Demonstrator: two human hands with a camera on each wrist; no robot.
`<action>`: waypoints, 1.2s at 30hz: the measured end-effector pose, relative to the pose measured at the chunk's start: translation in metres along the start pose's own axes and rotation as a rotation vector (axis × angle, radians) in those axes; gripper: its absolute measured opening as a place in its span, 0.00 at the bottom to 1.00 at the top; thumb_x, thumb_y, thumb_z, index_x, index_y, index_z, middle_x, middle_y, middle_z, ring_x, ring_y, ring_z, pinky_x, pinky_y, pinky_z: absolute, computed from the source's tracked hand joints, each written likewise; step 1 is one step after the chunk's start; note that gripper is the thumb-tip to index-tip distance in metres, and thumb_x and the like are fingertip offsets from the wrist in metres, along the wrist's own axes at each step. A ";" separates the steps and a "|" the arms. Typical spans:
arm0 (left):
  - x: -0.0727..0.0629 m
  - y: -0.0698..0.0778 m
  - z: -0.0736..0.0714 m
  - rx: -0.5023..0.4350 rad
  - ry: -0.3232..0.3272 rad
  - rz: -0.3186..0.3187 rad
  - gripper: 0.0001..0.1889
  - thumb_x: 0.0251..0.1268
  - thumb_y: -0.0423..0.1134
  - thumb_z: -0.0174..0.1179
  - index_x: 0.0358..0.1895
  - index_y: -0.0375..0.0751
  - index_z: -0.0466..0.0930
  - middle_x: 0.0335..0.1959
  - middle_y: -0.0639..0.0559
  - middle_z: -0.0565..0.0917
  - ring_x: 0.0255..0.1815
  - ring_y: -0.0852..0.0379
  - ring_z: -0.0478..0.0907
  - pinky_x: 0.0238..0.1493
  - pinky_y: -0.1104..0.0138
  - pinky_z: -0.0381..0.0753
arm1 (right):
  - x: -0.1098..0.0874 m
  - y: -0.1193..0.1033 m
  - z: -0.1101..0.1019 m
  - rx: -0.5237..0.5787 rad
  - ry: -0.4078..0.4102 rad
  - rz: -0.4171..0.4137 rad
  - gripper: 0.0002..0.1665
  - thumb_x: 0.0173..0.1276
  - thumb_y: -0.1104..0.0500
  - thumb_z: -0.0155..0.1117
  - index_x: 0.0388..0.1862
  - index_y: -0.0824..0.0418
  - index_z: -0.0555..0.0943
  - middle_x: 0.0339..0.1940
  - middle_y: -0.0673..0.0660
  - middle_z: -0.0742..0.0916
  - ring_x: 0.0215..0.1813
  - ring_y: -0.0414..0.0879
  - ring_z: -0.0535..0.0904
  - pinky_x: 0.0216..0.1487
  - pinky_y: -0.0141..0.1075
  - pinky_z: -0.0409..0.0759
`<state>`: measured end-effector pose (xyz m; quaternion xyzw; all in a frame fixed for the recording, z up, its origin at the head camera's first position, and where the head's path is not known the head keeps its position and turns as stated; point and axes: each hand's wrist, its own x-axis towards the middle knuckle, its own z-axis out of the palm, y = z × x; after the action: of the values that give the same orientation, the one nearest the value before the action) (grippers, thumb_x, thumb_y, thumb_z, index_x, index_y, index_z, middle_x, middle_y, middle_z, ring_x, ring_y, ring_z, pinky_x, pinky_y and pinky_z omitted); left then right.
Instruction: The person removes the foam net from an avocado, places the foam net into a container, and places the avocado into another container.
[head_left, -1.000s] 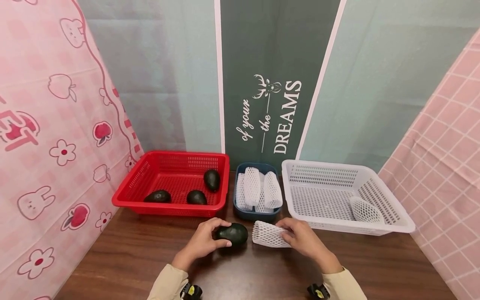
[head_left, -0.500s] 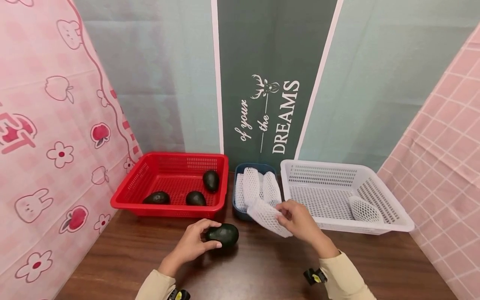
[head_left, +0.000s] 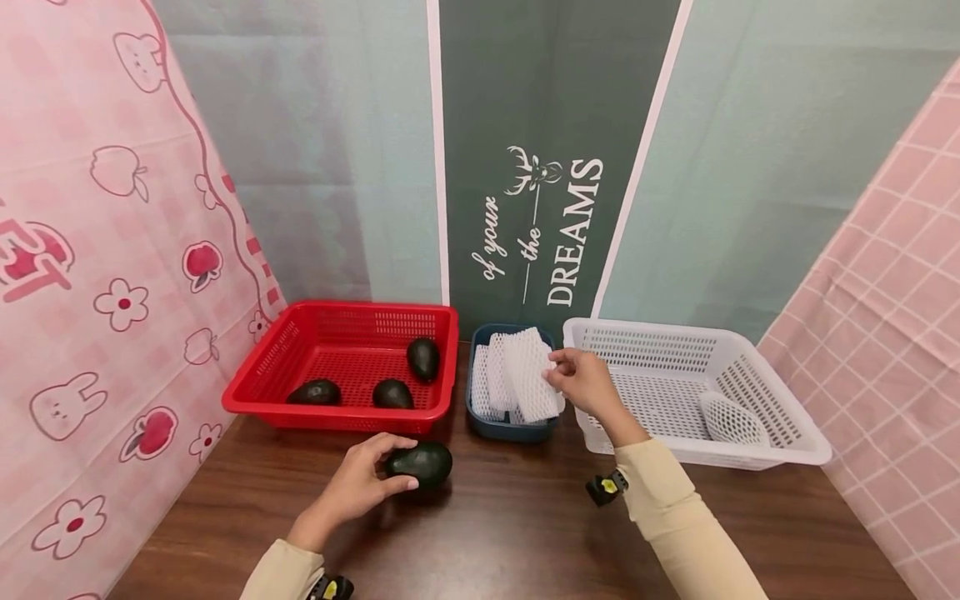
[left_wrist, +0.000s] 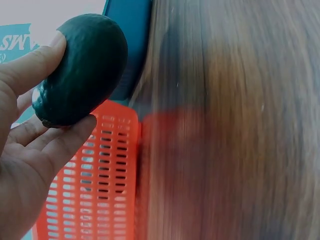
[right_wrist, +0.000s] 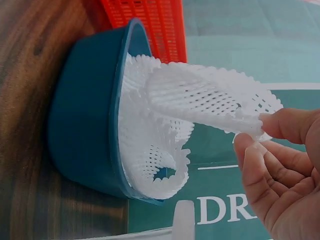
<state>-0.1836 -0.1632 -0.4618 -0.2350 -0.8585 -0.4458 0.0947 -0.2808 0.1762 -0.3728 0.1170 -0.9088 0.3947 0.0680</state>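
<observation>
My left hand (head_left: 362,477) grips a dark green avocado (head_left: 422,464) just above the table, in front of the red basket; the left wrist view shows the thumb and fingers around the avocado (left_wrist: 85,70). My right hand (head_left: 587,382) pinches the edge of a white foam net sleeve (head_left: 529,375) over the blue bin (head_left: 512,431). In the right wrist view this foam net sleeve (right_wrist: 210,95) slants over other foam net sleeves (right_wrist: 150,165) inside the bin, with thumb and fingertips on its near end.
The red basket (head_left: 337,414) at left holds three avocados (head_left: 423,360). A white basket (head_left: 697,454) at right holds a net-wrapped piece (head_left: 732,419). Printed cloths hang behind and at both sides of the wooden table (head_left: 510,533).
My right hand has lifted the foam net sleeve from the table, moving it away from me and over the blue bin. The left hand has shifted left with the avocado.
</observation>
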 end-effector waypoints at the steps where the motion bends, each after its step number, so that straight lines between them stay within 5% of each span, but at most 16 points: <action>1: 0.000 -0.001 -0.002 0.004 0.005 0.006 0.22 0.44 0.41 0.74 0.47 0.45 0.80 0.39 0.60 0.79 0.37 0.60 0.75 0.35 0.67 0.78 | 0.004 0.001 0.000 0.016 -0.003 0.024 0.17 0.60 0.64 0.66 0.47 0.72 0.78 0.28 0.59 0.84 0.24 0.46 0.77 0.26 0.36 0.78; 9: -0.006 -0.005 -0.016 0.043 0.034 0.032 0.22 0.46 0.41 0.73 0.47 0.44 0.80 0.39 0.58 0.80 0.39 0.59 0.76 0.37 0.65 0.79 | 0.029 0.010 0.006 0.037 -0.037 0.120 0.19 0.61 0.63 0.64 0.47 0.75 0.75 0.26 0.61 0.83 0.22 0.47 0.81 0.28 0.42 0.80; 14: -0.010 -0.008 -0.020 0.058 0.040 0.021 0.22 0.45 0.41 0.73 0.47 0.44 0.80 0.40 0.58 0.80 0.39 0.59 0.76 0.38 0.64 0.79 | 0.033 0.015 0.008 -0.093 -0.033 0.099 0.20 0.62 0.59 0.64 0.46 0.75 0.76 0.27 0.62 0.83 0.23 0.47 0.81 0.26 0.40 0.78; 19: -0.010 -0.009 -0.021 0.053 0.048 0.016 0.22 0.45 0.41 0.73 0.47 0.45 0.80 0.40 0.58 0.80 0.40 0.59 0.76 0.38 0.64 0.78 | 0.035 0.016 0.009 -0.097 -0.019 0.082 0.18 0.62 0.58 0.64 0.43 0.72 0.78 0.26 0.60 0.83 0.23 0.46 0.81 0.24 0.38 0.77; 36: -0.016 0.003 -0.018 0.025 0.136 -0.017 0.24 0.40 0.36 0.75 0.46 0.45 0.81 0.42 0.60 0.81 0.40 0.61 0.78 0.35 0.65 0.79 | 0.005 -0.003 0.007 -0.273 0.008 -0.012 0.19 0.61 0.56 0.64 0.46 0.67 0.79 0.32 0.59 0.83 0.30 0.50 0.77 0.32 0.42 0.77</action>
<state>-0.1690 -0.1815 -0.4549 -0.1954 -0.8576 -0.4508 0.1519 -0.2846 0.1679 -0.3743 0.1107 -0.9531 0.2671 0.0891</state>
